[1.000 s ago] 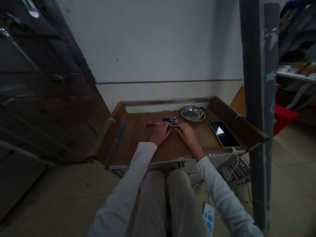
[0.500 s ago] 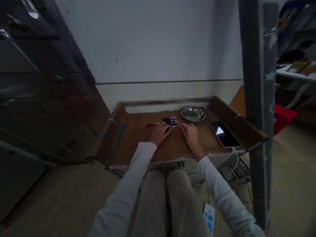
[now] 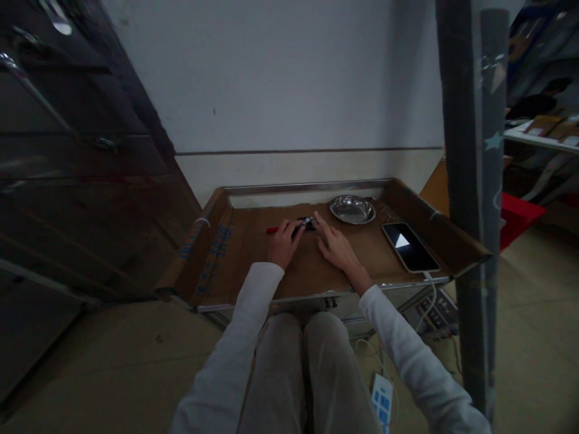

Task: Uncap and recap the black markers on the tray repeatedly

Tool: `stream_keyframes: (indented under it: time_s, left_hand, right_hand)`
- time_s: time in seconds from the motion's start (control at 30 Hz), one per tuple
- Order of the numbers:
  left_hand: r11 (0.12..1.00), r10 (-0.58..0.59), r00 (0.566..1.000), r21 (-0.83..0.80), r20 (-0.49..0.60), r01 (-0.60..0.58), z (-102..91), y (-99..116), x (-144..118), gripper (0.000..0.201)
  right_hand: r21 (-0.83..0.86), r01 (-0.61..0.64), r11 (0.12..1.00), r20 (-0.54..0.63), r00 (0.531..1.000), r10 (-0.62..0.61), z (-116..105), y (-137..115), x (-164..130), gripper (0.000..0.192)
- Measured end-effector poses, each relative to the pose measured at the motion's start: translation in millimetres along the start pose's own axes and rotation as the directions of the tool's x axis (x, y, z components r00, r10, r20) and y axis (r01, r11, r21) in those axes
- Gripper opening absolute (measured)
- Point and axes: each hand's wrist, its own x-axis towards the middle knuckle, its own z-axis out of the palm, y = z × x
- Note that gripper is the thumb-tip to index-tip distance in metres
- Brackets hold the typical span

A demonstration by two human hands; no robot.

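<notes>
Head: left grip [image 3: 283, 243] closed around marker [image 3: 307, 221]

Left hand [image 3: 283, 246] holds a black marker [image 3: 297, 229], tilted; right hand [image 3: 335, 246] at its far end, contact unclear. Red marker [image 3: 272, 229] beside left hand. Metal dish [image 3: 353, 211] and cabled phone [image 3: 411, 248] rest on cardboard-lined tabletop [image 3: 251, 259].

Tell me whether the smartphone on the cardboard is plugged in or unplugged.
Plugged in, it appears: a white cable meets the near end of the smartphone. Whether it is charging, I cannot tell.
</notes>
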Motion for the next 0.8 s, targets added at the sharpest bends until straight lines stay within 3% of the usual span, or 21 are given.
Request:
stream_keyframes:
  time_s: [0.17,0.33,0.6,0.8]
  left_hand:
    - [0.963,-0.173,0.983,0.198,-0.068,0.183,-3.0,-14,-1,0.023]
    - [0.935,-0.221,0.974,0.275,-0.041,0.224,4.6,-25,-3,0.017]
    - [0.921,-0.299,0.954,0.27,0.031,0.279,8.3,-17,-2,0.015]
    - [0.91,-0.314,0.949,0.29,0.012,0.298,10.3,-19,-1,0.025]
  right_hand:
    - [-0.12,-0.087,0.989,-0.07,0.994,0.079,7,18,3,0.041]
    - [-0.229,-0.171,0.958,-0.063,0.985,0.161,9,26,3,0.031]
    - [-0.251,-0.139,0.958,-0.026,0.99,0.137,10,23,4,0.029]
    - [-0.249,-0.091,0.964,0.009,0.995,0.097,10,21,5,0.028]
